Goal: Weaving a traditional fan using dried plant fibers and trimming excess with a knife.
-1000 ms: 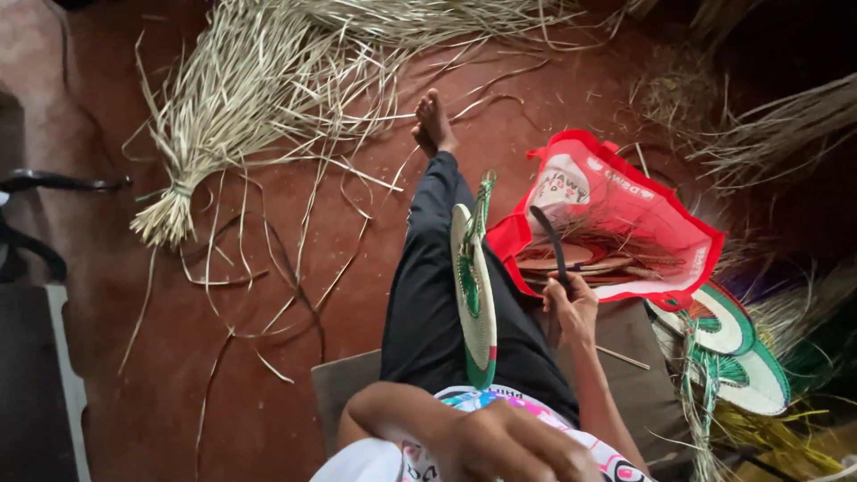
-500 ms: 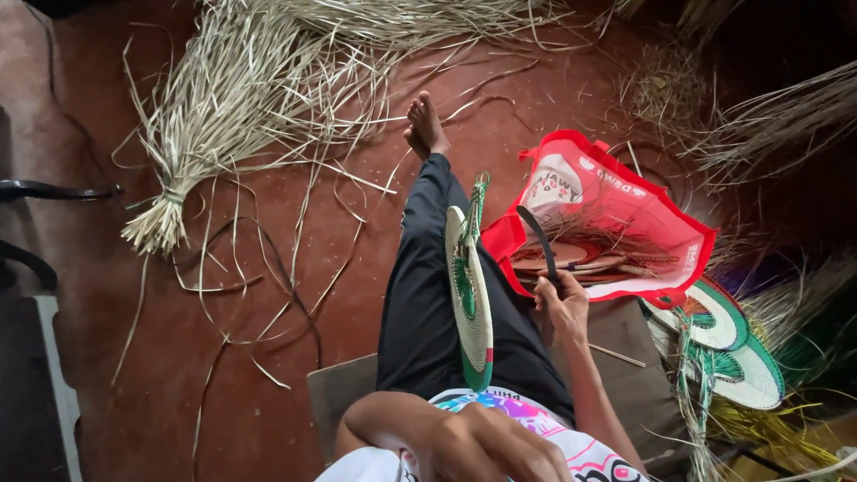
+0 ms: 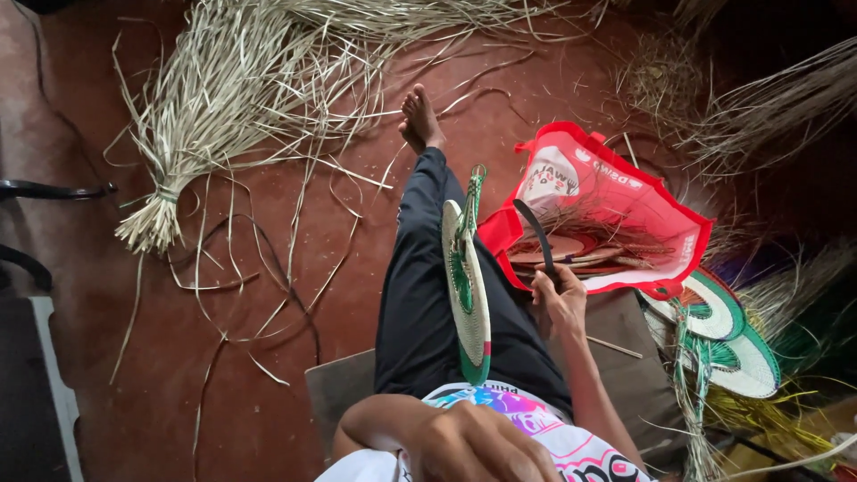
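The right hand (image 3: 558, 299) with its dark curved blade (image 3: 536, 234) has drawn slightly nearer the woven fan (image 3: 468, 290) on the leg.

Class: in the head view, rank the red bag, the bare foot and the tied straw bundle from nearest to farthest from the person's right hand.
From the right hand:
1. Red bag, just beyond the hand, to its right.
2. Bare foot, farther ahead, at the leg's end.
3. Tied straw bundle, far left on the floor.

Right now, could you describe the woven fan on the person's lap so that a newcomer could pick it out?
Start at the red bag on the floor; left of it lies a dark-trousered leg. The woven fan stands on edge there, pale with green pattern. Unlike the fans lying flat at right, it is upright.
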